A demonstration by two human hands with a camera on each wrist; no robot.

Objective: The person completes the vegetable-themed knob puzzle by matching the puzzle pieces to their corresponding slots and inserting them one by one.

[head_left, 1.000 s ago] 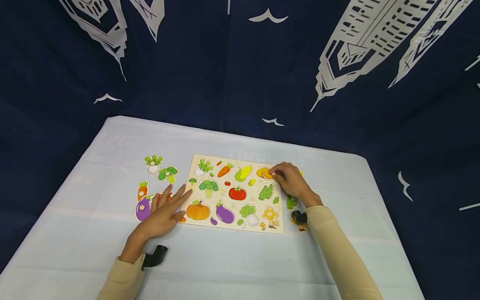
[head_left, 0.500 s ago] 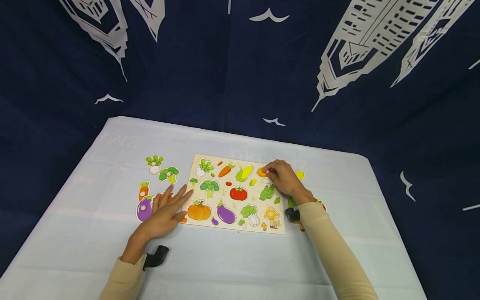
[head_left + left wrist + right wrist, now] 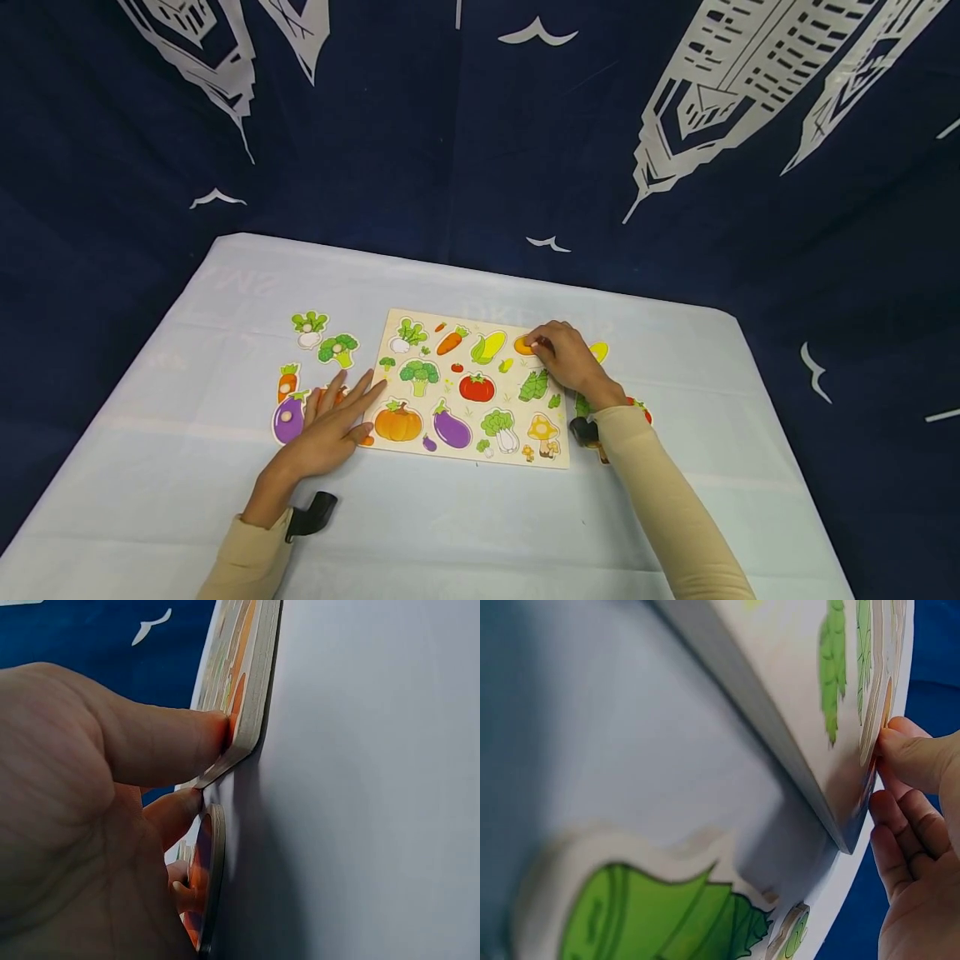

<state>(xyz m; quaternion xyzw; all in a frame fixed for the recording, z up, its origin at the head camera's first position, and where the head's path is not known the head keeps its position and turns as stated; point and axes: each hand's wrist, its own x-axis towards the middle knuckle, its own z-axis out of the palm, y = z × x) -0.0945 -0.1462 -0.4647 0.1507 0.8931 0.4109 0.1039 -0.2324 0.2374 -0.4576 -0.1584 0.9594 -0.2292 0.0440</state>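
Observation:
A beige vegetable puzzle board [image 3: 508,396] lies flat on the table. At its upper right, my right hand [image 3: 566,357] pinches a round orange puzzle piece [image 3: 521,346], which sits over the orange picture there; whether it lies flush cannot be told. In the right wrist view, thumb and index finger [image 3: 904,754] meet at the board's surface. My left hand [image 3: 326,437] rests with spread fingers along the board's left edge. Its thumb [image 3: 172,742] presses the near left corner, seen in the left wrist view. An orange pumpkin piece [image 3: 341,392] is partly hidden under those fingers.
Left of the board lie turnip [image 3: 309,329], broccoli [image 3: 338,350], carrot [image 3: 288,383] and eggplant [image 3: 288,418] pieces. Corn [image 3: 598,351], green [image 3: 583,406] and tomato [image 3: 640,407] pieces lie to the right, partly behind my right arm. A dark blue cloth hangs beyond the table.
My right hand has moved slightly left with the orange piece, bringing it over the orange picture, then stayed there through the last half second. The left hand keeps its place.

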